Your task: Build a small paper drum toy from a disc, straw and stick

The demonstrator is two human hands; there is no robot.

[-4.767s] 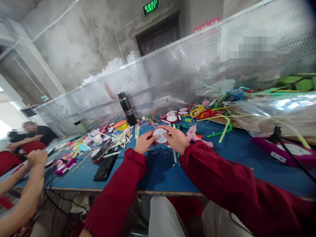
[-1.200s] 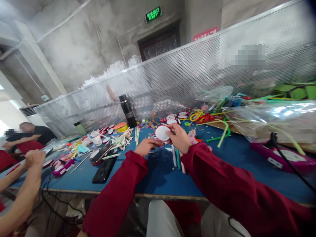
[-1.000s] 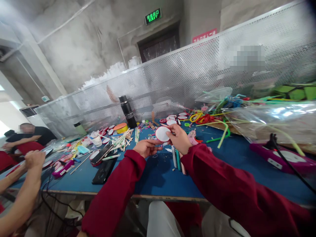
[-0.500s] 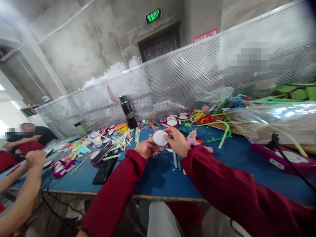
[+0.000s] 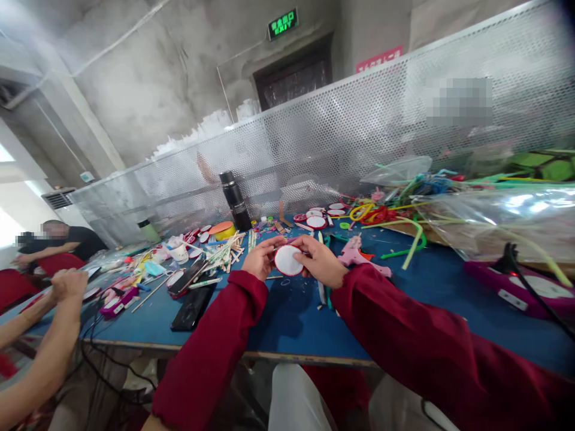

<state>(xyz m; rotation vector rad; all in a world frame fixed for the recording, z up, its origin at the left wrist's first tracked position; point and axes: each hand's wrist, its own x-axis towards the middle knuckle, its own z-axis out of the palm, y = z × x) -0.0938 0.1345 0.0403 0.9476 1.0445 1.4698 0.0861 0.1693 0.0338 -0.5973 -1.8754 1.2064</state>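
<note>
A round white disc with a red rim [image 5: 287,261] is held up above the blue table, its white face toward me. My right hand [image 5: 322,261] grips its right side, thumb pressed on the white face and fingers behind. At the left edge, my left hand [image 5: 261,258] holds the rim, with its fingertips partly hidden behind the disc. Just right of my right hand lies a pink glue gun [image 5: 362,256]. Similar white discs with red rims [image 5: 316,222] lie beyond my hands.
A black thermos [image 5: 236,200] stands before the perforated metal screen [image 5: 305,143]. Wooden sticks [image 5: 231,251] and a black phone [image 5: 192,308] lie to the left. Clear plastic sheeting [image 5: 503,221] and a purple power strip [image 5: 516,287] are at right. A co-worker's hands [image 5: 69,284] show at far left.
My left hand has risen from below the disc to its left edge, fingers now at the rim. The disc has shifted slightly down and left. The view has tilted a little.
</note>
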